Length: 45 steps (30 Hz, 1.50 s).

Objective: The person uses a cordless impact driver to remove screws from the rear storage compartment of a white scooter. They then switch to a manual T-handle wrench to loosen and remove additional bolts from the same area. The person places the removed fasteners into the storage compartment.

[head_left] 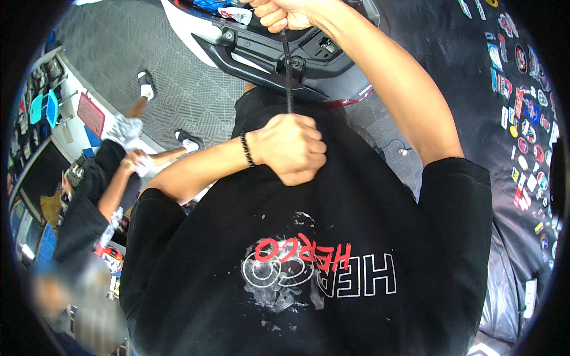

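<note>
My left hand [292,149], with a black bead bracelet at the wrist, is closed in a fist close to my chest. A thin dark cord [288,74] comes out of it and runs up, fairly straight, to my right hand [281,13]. That hand is closed around the cord's other end, at the upper edge of the view. The cord passes in front of the tail of a motorcycle [270,80], whose seat is off and whose black frame parts lie bare. Beyond the right hand, a white and red piece [236,15] and something blue sit in the open body.
At the left, another person [89,207] in black with slides on holds a pale cloth or bag beside a cluttered workbench [65,127]. Grey tiled floor [178,89] spreads between us. A dark wall covered in stickers [522,113] stands at the right.
</note>
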### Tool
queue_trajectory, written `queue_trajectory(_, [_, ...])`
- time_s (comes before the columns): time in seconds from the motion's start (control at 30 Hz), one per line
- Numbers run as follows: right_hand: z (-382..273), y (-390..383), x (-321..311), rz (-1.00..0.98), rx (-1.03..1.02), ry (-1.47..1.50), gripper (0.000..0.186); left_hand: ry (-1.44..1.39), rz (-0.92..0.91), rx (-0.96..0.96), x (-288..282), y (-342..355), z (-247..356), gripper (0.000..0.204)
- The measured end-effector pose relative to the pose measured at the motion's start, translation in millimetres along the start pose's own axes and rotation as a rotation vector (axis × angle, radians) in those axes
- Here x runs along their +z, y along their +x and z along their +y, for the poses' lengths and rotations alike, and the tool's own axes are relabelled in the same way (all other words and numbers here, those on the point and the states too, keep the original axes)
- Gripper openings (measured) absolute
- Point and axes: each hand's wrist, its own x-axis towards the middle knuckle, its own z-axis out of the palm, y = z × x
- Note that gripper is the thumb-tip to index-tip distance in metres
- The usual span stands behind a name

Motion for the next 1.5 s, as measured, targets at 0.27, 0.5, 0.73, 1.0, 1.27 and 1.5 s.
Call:
queue_trajectory(0.27, [10, 35, 38, -0.007, 0.093, -0.466, 0.041, 0.164, -0.135, -0.266, 22, 71, -20, 0.023])
queue_trajectory(0.5, [24, 40, 54, -0.044, 0.057, -0.552, 0.042, 0.221, 0.108, -0.361, 18, 86, -34, 0.024])
queue_trajectory(0.73, [19, 29, 39, -0.069, 0.103, -0.435, 0.046, 0.141, 0.205, -0.366, 14, 45, -4, 0.039])
queue_trajectory(1.0, [4, -9, -35, -0.263, 0.020, 0.099, 0.054, 0.265, 0.514, -0.217, 3, -25, 9, 0.041])
queue_trajectory(1.27, [149, -90, -36, -0.026, -0.976, 0.227, 0.040, -0.947, 1.686, -0.438, -48, -63, -56, 0.058])
queue_trajectory(1.5, [192, -90, 10, 0.158, -1.469, -0.570, 0.038, -1.357, 1.323, -0.568, -120, -8, -150, 0.054])
